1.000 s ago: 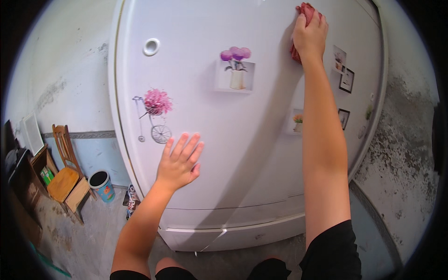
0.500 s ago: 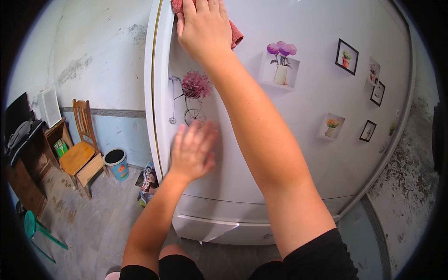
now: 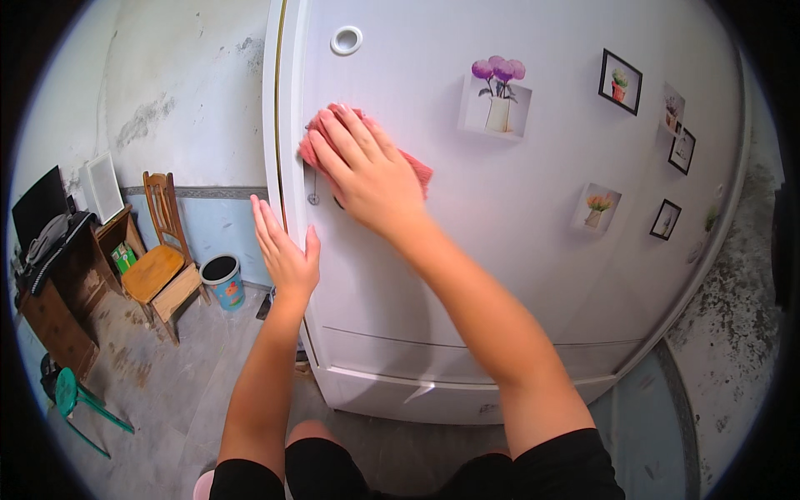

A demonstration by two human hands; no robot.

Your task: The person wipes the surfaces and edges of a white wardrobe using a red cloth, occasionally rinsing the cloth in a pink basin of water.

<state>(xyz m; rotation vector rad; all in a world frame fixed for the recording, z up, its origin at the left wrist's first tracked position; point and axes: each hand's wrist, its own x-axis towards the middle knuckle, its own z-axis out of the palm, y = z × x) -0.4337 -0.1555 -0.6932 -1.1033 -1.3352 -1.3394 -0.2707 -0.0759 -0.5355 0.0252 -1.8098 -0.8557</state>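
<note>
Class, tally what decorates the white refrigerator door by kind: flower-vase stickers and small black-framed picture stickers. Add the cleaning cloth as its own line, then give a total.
Flower-vase stickers: 2, the purple-flower vase and the orange-flower vase
Black-framed picture stickers: 3, at and
Pink cloth under the right hand: 1
Total: 6
A paler sticker is too faint to classify.

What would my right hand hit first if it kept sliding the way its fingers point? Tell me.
The right hand, flat on the pink cloth, points up and left. It would probably reach the fridge door's left edge first; the round white knob sits higher, slightly aside.
</note>
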